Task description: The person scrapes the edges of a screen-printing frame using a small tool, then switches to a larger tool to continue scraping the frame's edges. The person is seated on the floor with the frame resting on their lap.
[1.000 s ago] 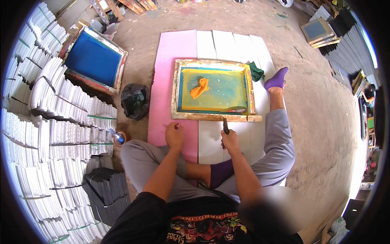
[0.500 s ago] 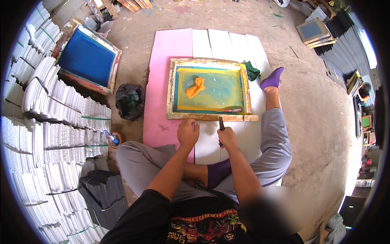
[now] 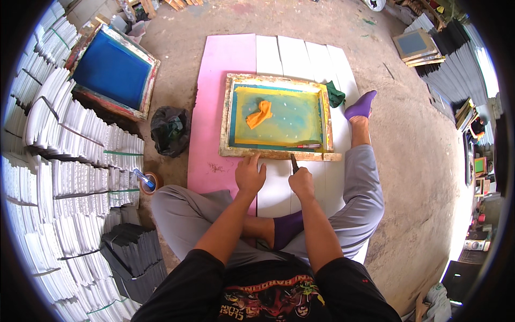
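Note:
A wooden-framed printing screen (image 3: 257,152) lies flat before me, with yellow tape around its green-blue mesh. My left hand (image 3: 250,174) is open, its fingertips at the near bar of the frame and its thumb apart. Closed around a slim dark hand tool (image 3: 294,163), my right hand (image 3: 302,182) sits just right of it; the tool's tip points at the same near bar. Its exact kind is hidden by the grip. A crumpled orange cloth (image 3: 259,114) rests on the mesh. Along the mesh's near right edge lies a thin red and pale tool (image 3: 309,146).
Pink and white boards (image 3: 206,129) lie under the screen. A dark green cloth (image 3: 335,95) sits at its far right corner. To the left are a black plastic bag (image 3: 170,130), a tape roll (image 3: 152,183), a blue screen (image 3: 113,67) and stacked white sheets (image 3: 80,182).
My left hand has opened, its thumb and fingers spreading near the frame. My right hand has shifted slightly right, and the tool now tilts more to the left. The screen stays in place.

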A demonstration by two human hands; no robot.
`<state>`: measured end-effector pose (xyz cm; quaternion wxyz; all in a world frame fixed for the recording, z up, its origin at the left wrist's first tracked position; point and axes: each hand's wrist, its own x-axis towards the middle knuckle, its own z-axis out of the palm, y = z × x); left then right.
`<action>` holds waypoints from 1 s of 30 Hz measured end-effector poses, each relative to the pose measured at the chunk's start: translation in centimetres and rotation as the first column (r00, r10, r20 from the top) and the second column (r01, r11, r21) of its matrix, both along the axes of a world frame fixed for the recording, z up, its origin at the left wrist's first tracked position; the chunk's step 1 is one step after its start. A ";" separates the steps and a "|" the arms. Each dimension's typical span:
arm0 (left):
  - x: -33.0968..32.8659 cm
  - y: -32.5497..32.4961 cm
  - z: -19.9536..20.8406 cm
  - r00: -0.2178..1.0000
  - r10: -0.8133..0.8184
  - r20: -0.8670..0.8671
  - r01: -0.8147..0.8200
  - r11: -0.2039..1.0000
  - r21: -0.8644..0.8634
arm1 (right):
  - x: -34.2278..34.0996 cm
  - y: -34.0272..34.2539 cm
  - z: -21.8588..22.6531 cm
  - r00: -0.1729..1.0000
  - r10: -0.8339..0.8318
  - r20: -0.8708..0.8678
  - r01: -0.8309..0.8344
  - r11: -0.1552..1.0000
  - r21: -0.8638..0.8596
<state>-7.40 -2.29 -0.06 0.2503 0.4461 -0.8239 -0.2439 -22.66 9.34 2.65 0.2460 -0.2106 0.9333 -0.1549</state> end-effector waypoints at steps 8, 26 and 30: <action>0.0 0.2 0.2 0.993 -0.026 0.113 0.031 0.999 -0.042 | -0.6 1.0 -0.8 0.970 -0.029 0.241 0.050 0.996 -0.080; 0.3 0.0 0.4 0.986 -0.040 0.161 0.041 0.999 -0.003 | -0.4 1.9 -0.2 0.810 -0.073 0.582 0.282 0.918 -0.277; 0.5 0.1 0.1 0.989 -0.040 0.142 0.039 0.999 0.007 | -1.0 1.2 0.3 0.921 0.009 0.389 0.087 0.970 -0.228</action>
